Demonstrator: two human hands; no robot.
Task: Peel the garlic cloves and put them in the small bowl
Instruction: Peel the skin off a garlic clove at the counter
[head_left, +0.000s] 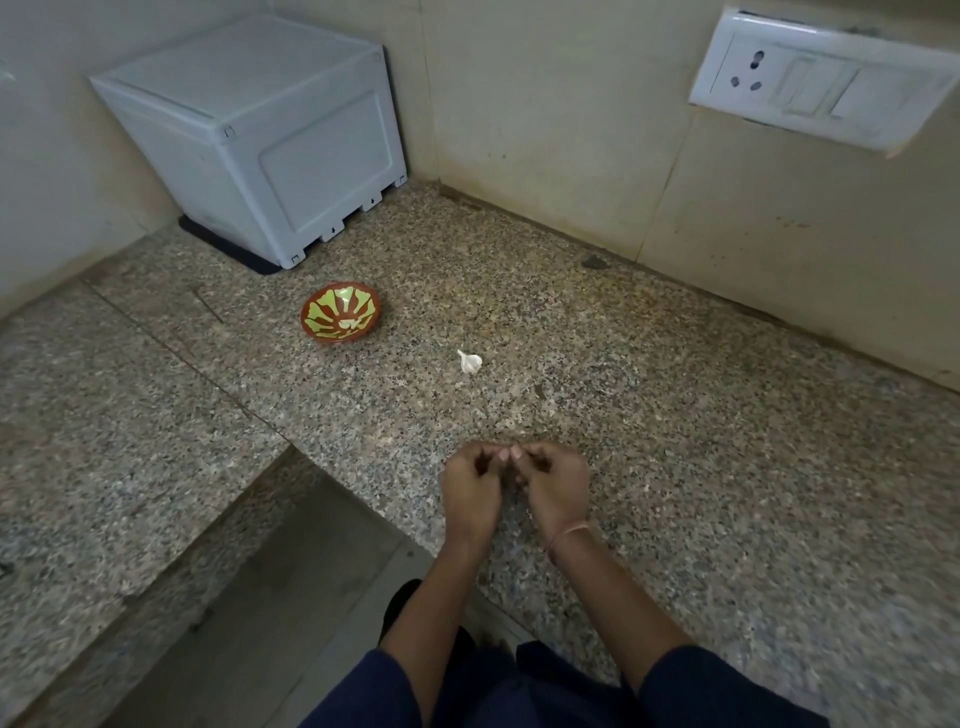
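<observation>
Hands bunched at counter edge, contents hidden

Left hand (470, 488) and right hand (557, 488) are curled, fingertips meeting; can't tell if they pinch anything. One garlic clove (470, 361) lies on the granite counter (675, 415), near the small bowl (340, 312). Risk: anything slipping could drop off the edge.

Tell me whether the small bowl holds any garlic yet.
Looks empty: the small bowl shows only its painted pattern inside; one garlic piece lies apart on the counter.

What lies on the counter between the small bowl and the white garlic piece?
Nothing. In the head view, only bare speckled countertop shows between the small bowl and the garlic piece.
</observation>
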